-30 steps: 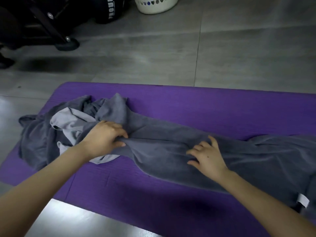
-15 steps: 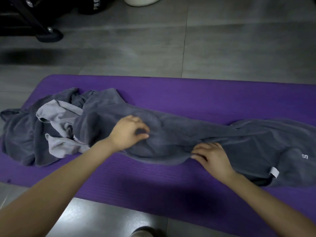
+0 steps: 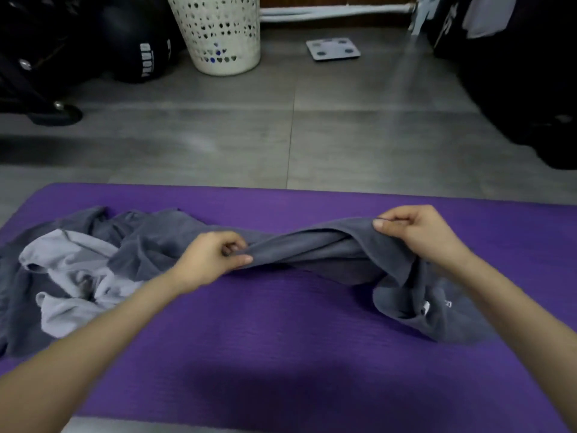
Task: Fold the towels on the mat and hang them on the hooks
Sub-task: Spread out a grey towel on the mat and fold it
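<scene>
The dark grey towel (image 3: pixel 312 246) is stretched in a bunched band between 2 hands, lifted a little above the purple mat (image 3: pixel 281 332). The left hand (image 3: pixel 215 260) has its fingers curled and pinches the cloth between thumb and fingers. The right hand (image 3: pixel 418 232) pinches a top edge of the towel, thumb against forefinger, the other fingers curled in. Past the right hand the towel hangs down and its end lies crumpled on the mat, where a small white tag (image 3: pixel 426 307) shows. Behind the left hand the grey cloth runs into a heap at the mat's left end. In that heap a light towel (image 3: pixel 71 260) lies rumpled on more dark cloth (image 3: pixel 18 295); I cannot tell whether that dark cloth is the same towel.

The mat lies on a grey tiled floor (image 3: pixel 281 135). Farther back on the floor stand a white pierced basket (image 3: pixel 226 32) and, to its right, a flat scale (image 3: pixel 332 50). Dark gear fills the left and right far corners.
</scene>
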A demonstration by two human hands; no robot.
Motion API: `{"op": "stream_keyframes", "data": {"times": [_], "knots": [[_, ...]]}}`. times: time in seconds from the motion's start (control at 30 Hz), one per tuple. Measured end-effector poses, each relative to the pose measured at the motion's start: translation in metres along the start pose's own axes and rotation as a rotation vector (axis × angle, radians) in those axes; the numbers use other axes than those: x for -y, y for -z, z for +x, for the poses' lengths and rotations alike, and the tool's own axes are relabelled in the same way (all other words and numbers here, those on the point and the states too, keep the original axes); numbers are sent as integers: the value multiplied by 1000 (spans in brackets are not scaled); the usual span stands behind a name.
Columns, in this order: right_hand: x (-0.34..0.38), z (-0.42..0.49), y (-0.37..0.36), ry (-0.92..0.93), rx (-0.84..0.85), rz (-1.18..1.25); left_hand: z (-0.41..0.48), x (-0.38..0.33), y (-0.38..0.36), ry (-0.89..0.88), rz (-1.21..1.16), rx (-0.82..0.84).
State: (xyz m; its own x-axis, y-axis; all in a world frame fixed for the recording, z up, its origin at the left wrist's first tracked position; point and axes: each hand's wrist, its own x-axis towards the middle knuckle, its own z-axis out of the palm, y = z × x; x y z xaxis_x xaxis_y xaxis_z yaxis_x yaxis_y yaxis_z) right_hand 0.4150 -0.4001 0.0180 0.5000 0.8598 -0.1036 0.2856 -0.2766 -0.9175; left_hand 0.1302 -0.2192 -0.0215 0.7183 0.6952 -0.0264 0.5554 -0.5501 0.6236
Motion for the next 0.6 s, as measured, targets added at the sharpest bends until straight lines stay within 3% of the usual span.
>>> {"op": "stream_keyframes", "data": {"times": [0.13, 0.23, 0.3, 0.4, 0.47, 0.53, 0.6], "knots": [[28, -19, 50, -96, 223, 45, 11, -52, 57, 59, -364, 233], [45, -34, 87, -140, 469, 93, 12, -97, 95, -15, -428, 485], [53, -38, 105, -158, 537, 222, 21, -121, 111, -47, -472, 555], [52, -25, 117, -173, 387, 275, 50, -139, 108, -9, -475, 433], [33, -7, 115, -195, 170, 130, 74, -137, 83, 23, -357, 281], [3, 13, 108, -199, -51, -209, 93, -126, 48, 46, -306, 175], [-27, 20, 99, -238, -168, -577, 102, -111, 15, 76, -296, 124]]}}
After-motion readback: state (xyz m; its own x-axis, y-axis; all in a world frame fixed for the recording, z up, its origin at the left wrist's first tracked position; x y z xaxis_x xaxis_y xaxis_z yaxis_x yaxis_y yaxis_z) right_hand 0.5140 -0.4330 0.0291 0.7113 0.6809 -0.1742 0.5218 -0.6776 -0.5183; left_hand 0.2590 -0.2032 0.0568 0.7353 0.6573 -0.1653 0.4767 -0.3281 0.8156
